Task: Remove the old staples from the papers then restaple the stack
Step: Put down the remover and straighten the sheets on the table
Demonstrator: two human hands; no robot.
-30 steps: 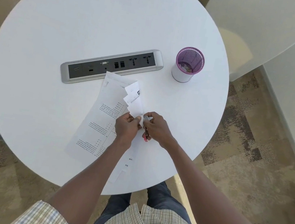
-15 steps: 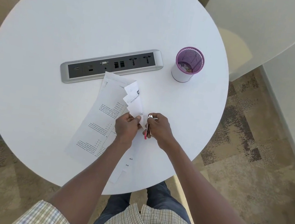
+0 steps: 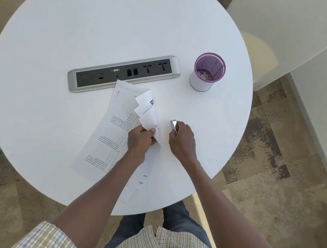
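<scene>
Round and white, the surface (image 3: 67, 26) carries one grey socket strip (image 3: 123, 73), one purple mesh cup (image 3: 208, 72) and one fanned stack of printed white papers (image 3: 113, 133). Two bare hands work over it. Left hand (image 3: 140, 140) has its grip pinched on the stack's lifted corner; right hand (image 3: 182, 141) is closed around one small silvery staple remover (image 3: 174, 125) (pink part hidden), just beside that corner, apart from it.
</scene>
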